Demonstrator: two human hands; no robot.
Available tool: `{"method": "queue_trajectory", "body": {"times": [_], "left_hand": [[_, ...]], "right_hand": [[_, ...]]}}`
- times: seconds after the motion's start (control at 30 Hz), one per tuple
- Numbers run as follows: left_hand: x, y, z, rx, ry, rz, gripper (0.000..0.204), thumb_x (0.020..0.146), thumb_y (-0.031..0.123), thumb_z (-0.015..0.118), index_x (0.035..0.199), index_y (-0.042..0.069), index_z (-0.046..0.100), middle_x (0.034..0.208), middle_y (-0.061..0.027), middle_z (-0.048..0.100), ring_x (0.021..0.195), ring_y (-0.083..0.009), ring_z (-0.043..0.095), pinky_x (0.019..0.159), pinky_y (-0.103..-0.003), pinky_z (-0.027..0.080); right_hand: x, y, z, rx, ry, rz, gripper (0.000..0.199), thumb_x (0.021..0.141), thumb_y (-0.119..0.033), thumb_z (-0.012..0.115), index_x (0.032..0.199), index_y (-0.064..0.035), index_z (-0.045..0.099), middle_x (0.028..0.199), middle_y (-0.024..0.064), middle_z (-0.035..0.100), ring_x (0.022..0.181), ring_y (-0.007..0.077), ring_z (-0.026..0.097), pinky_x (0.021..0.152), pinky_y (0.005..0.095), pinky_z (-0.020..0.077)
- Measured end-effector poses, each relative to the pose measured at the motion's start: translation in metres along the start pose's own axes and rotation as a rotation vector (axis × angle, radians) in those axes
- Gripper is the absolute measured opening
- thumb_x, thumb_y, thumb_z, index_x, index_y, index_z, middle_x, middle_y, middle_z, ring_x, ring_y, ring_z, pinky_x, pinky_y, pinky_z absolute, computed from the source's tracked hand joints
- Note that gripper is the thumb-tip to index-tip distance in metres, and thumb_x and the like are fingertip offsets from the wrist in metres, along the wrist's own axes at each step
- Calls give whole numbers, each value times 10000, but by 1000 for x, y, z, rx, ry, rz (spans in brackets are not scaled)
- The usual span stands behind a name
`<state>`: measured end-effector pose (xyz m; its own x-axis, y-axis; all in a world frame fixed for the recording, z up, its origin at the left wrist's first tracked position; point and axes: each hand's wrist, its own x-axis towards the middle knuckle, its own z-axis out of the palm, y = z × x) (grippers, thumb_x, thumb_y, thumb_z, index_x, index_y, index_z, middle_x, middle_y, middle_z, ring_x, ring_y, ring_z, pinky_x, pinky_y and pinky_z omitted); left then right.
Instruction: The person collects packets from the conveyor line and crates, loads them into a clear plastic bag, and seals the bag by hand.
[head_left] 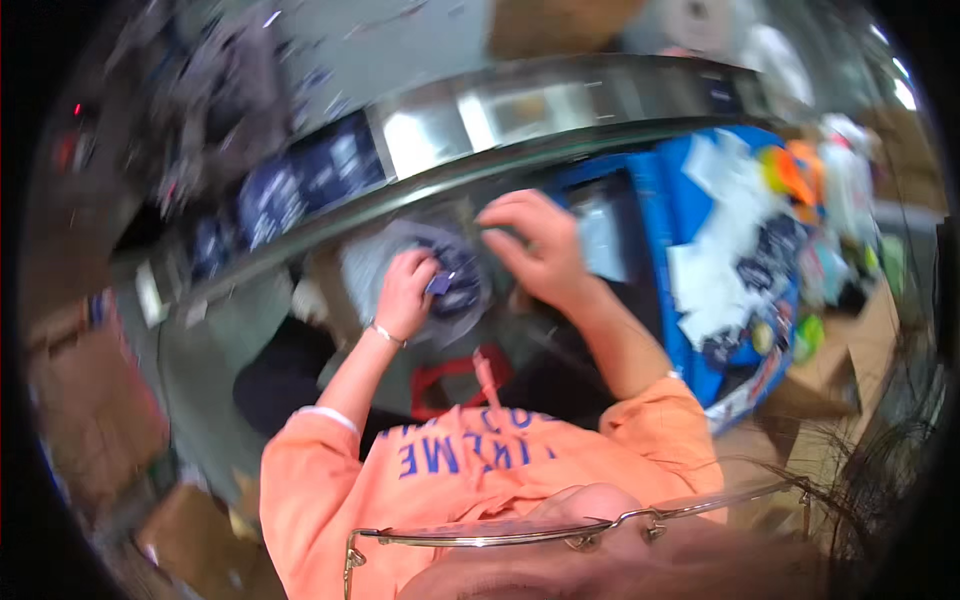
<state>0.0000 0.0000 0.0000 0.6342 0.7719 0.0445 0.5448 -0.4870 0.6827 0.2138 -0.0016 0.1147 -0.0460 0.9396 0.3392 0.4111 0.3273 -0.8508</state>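
Observation:
My left hand (406, 290) is closed in a pinch on a small purple piece (438, 284), whose kind is too blurred to make out. It sits over a round, clear plastic-lined container (480, 305) with dark blue items (458, 292) inside. Up and to the right of it, my right hand (545, 245) is raised near the belt's edge. Its fingers curve apart from the thumb, and nothing shows between them.
A long belt (440, 190) runs across in front, carrying dark blue packs (300, 190) at its left. On my right is a blue bin (680, 290) with white sheets (715, 240) and dark packs. Cardboard boxes (850, 350) stand beyond; a red stool (430, 390) shows below.

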Motion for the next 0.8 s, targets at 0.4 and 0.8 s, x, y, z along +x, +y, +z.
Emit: {"method": "queue_trajectory", "body": {"times": [0.4, 0.8], "left_hand": [[41, -25, 41, 209, -245, -293, 444, 652, 185, 730, 1034, 42, 555, 1037, -207, 547, 972, -378, 518, 846, -449, 414], [11, -16, 5, 126, -203, -379, 304, 638, 54, 680, 926, 34, 583, 844, -159, 551, 739, -342, 534, 663, -388, 452]], "right_hand": [[65, 176, -335, -927, 249, 393, 344, 692, -183, 649, 1000, -36, 613, 1043, 161, 577, 998, 323, 545, 869, 387, 436], [105, 372, -446, -919, -132, 1374, 1323, 545, -501, 776, 1411, -144, -159, 1375, 289, 275, 1258, 389, 345, 1020, 424, 325]]}}
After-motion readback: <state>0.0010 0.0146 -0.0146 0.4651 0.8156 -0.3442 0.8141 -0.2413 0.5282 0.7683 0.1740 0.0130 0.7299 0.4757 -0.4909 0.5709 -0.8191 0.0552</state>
